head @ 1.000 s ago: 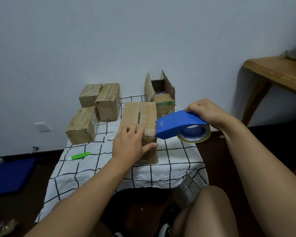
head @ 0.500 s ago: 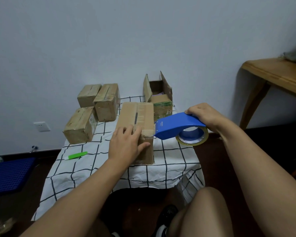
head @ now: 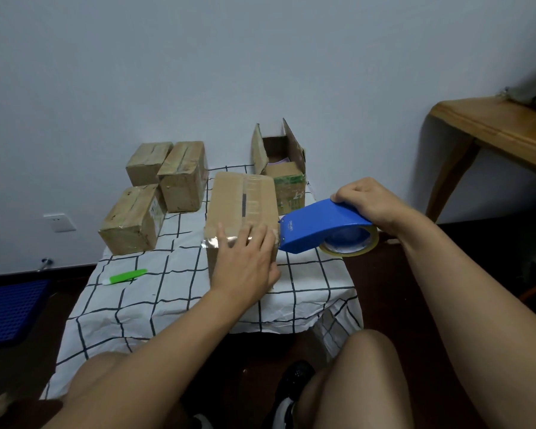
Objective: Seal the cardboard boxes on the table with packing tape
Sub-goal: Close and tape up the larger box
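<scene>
Lying lengthwise away, box [head: 242, 205]; dispenser [head: 319, 226] nose pointing left at it

On the surface [head: 174, 305], three closed boxes [head: 155, 193] cluster at the far left corner; an open box [head: 283, 178] stands at the far right corner; the long box [head: 242, 209] lies between them, mid-surface; a marker [head: 126, 276] lies near the left edge.

A pale wall [head: 198, 57] fills the upper frame; a wooden table [head: 489, 125] is seen at right, dark floor [head: 384, 274] below.
</scene>
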A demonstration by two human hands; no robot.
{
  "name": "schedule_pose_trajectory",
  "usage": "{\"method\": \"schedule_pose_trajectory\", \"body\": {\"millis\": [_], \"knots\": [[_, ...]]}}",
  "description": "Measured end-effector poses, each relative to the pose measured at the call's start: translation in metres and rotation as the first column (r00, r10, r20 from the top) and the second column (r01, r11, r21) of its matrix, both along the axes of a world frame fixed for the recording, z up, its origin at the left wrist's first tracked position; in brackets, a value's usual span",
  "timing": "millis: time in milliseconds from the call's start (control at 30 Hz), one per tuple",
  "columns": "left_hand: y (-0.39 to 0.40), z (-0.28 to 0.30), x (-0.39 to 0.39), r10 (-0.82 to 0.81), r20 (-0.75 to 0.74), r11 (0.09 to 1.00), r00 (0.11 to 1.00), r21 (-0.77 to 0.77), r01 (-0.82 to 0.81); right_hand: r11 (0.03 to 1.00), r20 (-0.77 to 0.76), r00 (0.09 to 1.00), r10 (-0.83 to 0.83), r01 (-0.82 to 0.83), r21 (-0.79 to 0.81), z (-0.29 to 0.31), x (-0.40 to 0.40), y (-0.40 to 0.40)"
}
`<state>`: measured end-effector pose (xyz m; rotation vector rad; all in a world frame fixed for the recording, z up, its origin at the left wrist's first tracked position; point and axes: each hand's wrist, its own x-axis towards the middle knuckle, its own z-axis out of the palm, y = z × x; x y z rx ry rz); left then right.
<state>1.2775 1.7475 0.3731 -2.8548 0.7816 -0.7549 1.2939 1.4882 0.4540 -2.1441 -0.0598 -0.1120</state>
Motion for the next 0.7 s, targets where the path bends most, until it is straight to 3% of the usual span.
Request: {"method": "schedule_pose_trajectory", "body": {"millis": [233,567,700], "knots": [[0.014,-0.006,0.013,0.031,-0.003,0.982,1.0,-0.186,-0.031,0.999,0.012,1.0,-0.014,0.014,0.052,-0.011,0.005,0.002],[0.014,-0.001,0.01,0.013,-0.04,0.98,0.999,-0.2,-0.021,1.0,0.03,0.999,-0.022,0.022,0.003,-0.011,0.003,0.003],[0.014,0.0,0.008,0.008,-0.043,0.984,0.999,-0.176,-0.015,0.994,-0.001,1.0,0.005,-0.005,-0.112,0.003,0.005,0.014]]}}
